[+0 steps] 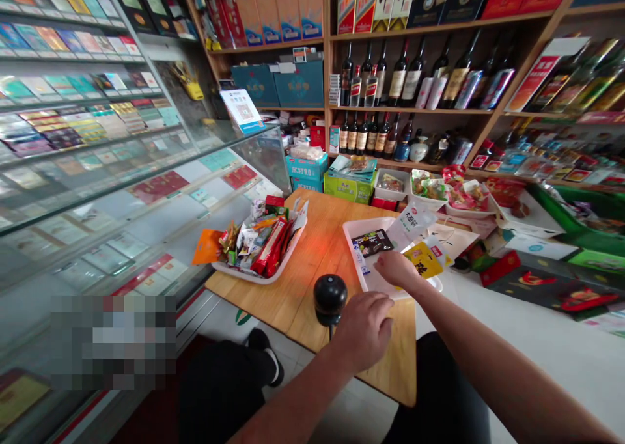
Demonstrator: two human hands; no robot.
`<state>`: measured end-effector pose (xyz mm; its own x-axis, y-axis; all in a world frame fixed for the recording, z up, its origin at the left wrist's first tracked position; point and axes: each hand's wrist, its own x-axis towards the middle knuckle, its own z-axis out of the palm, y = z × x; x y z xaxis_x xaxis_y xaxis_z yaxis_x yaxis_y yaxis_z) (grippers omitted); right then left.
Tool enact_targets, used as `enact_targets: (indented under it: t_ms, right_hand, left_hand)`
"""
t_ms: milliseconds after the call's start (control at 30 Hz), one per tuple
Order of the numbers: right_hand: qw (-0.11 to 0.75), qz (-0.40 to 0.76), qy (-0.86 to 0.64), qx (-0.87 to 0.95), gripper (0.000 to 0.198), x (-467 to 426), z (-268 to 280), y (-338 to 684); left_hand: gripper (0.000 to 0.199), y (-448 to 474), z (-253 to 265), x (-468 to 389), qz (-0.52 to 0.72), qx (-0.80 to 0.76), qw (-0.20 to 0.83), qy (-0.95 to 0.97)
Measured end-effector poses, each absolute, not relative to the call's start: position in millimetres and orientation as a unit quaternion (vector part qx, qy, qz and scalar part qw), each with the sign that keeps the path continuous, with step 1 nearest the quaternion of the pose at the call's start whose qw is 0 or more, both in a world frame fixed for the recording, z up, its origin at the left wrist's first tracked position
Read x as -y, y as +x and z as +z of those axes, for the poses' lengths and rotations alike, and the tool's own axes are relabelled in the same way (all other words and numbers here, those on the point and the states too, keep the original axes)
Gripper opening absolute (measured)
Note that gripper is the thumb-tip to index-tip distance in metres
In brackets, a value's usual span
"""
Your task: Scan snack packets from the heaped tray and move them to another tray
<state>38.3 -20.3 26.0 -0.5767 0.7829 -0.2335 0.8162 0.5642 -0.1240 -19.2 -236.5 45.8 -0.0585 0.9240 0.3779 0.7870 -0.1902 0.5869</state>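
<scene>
My right hand (398, 271) is closed over the white tray (347, 242) on the right of the table, its fingers curled; whatever they may hold is hidden. In that tray lie a black snack packet (372, 243), a clear-and-white pouch (407, 226) and a yellow packet (424, 260). Above the table's near edge, my left hand (364, 330) is held with fingers loosely bent and thumb apart, nothing visible in it. Just left of it stands a black round-headed scanner (331, 295), with a red glow on the wood beyond.
A second white tray (288, 262), heaped with packaged snacks, sits on the left of the wooden table (317, 216). Glass display counters (195, 170) run along the left. Shelves of bottles (400, 79) and boxes stand behind, with snack bins (471, 200) below.
</scene>
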Motion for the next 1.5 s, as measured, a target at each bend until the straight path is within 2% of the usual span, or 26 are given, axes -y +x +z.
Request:
enact_targets:
  t_ms: [133,233,400,600,833,1000,1167,1267,1367,1500]
  right_hand:
    - [0.003,-0.124,0.423,-0.898,0.035,38.0,46.3,17.9]
    - [-0.047,-0.142,0.386,-0.910,0.031,58.5,60.8,-1.0]
    - [-0.093,-0.180,0.331,-0.922,0.027,103.6,80.1,-36.3]
    - [-0.095,-0.233,0.266,-0.931,0.024,159.0,84.9,-77.2]
    - [-0.069,-0.249,0.233,-0.938,0.026,190.2,64.8,-99.7]
    - [-0.054,-0.255,0.215,-0.941,0.024,196.8,54.9,-100.8]
    - [-0.063,-0.279,0.218,-0.933,0.024,197.5,58.0,-99.1]
    - [-0.096,-0.311,0.215,-0.921,0.020,196.4,64.7,-95.3]
    - [-0.141,-0.372,0.223,-0.890,0.018,194.1,71.7,-89.8]
    - [-0.187,-0.545,0.273,-0.771,0.025,189.3,77.5,-80.1]
  left_hand:
    - [0.022,-76.4,42.9,256.4,0.433,-0.682,0.034,0.588]
    - [0.021,-137.6,32.1,272.5,0.437,-0.762,-0.042,0.476]
    - [0.028,-227.1,16.6,296.8,0.295,-0.884,-0.131,0.338]
    - [0.035,-261.1,9.8,301.8,0.159,-0.927,-0.113,0.322]
    - [0.033,-275.9,5.7,299.2,0.149,-0.930,-0.098,0.321]
    - [0.033,-285.7,9.2,305.7,0.282,-0.893,-0.102,0.337]
    - [0.037,-291.0,13.7,321.1,0.495,-0.842,-0.051,0.210]
    - [0.037,-287.4,17.3,337.6,0.623,-0.767,0.010,0.152]
    - [0.036,-276.2,24.0,358.9,0.728,-0.668,0.101,0.118]
    - [0.034,-253.2,36.4,387.3,0.789,-0.577,0.178,0.115]
